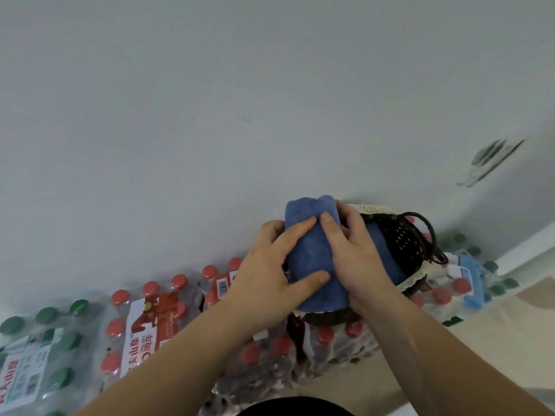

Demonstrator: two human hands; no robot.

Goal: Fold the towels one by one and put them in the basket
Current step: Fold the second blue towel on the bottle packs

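Blue folded terry towel (pixel 312 253) is gripped on either side by left hand (pixel 271 265) and right hand (pixel 353 256) (fingers curled round it) over the dark woven lace-trimmed basket (pixel 405 244).

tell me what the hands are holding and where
A folded blue towel: the left hand grips its left side, the right hand its right side.

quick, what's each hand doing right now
left hand: grips the folded blue towel
right hand: grips the same towel
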